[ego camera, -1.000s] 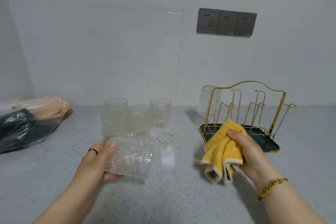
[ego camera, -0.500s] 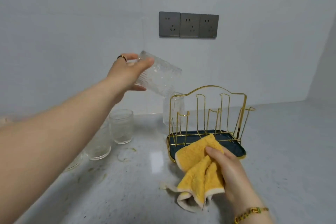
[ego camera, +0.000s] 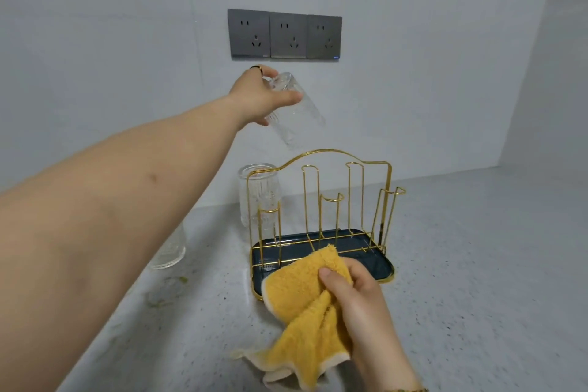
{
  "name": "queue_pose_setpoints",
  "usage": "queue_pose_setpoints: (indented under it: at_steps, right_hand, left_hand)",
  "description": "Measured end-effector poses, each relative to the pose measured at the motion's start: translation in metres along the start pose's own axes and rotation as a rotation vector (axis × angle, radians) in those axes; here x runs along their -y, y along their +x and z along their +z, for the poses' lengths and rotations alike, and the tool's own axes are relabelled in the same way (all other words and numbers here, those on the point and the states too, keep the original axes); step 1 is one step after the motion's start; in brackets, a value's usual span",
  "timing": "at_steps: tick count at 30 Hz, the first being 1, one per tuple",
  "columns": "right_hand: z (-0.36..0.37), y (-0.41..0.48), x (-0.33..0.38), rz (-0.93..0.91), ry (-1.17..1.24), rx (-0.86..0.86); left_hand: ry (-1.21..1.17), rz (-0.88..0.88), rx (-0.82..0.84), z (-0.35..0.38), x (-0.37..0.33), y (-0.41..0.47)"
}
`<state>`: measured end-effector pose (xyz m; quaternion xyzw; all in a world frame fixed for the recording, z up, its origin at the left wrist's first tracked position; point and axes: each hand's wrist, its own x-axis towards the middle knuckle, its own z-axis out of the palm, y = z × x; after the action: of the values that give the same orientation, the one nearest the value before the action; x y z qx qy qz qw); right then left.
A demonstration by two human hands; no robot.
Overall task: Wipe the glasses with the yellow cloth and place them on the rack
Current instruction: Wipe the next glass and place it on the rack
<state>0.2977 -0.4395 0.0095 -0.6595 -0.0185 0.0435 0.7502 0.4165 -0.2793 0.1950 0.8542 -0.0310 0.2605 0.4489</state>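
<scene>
My left hand [ego camera: 259,95] grips a clear ribbed glass [ego camera: 294,114], tilted mouth-down, in the air above the left half of the gold wire rack [ego camera: 318,200]. The rack stands on a dark tray [ego camera: 378,267]. Another glass [ego camera: 259,194] sits upside down on the rack's back left post. My right hand [ego camera: 356,296] holds the yellow cloth [ego camera: 302,315] bunched in front of the tray, its lower corner trailing on the counter.
One more glass [ego camera: 168,251] stands on the grey speckled counter [ego camera: 461,280] at the left, partly hidden by my forearm. A wet yellowish smear [ego camera: 165,293] lies near it. Three grey wall sockets [ego camera: 284,33] are above the rack.
My left hand has lifted the glass from low over the counter to above the rack and tipped it mouth-down. The right hand keeps the cloth in front of the tray.
</scene>
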Motion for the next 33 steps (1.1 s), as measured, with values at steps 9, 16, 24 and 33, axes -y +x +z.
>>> queue_pose_setpoints:
  at_steps: [9, 16, 24, 33]
  right_hand:
    - [-0.007, 0.013, -0.011, 0.079, 0.019, -0.02]
    - [-0.008, 0.023, -0.017, 0.102, 0.028, -0.042]
    - [-0.008, 0.024, -0.018, 0.073, 0.002, -0.052]
    - [-0.008, 0.027, -0.021, 0.054, 0.027, -0.061]
  left_hand:
    - [0.244, 0.003, 0.27, 0.036, 0.025, 0.009]
    - [0.416, -0.006, 0.548, 0.057, 0.042, 0.003]
    - [0.513, -0.008, 0.729, 0.068, 0.048, 0.01]
    - [0.545, 0.008, 0.662, 0.06, 0.044, 0.012]
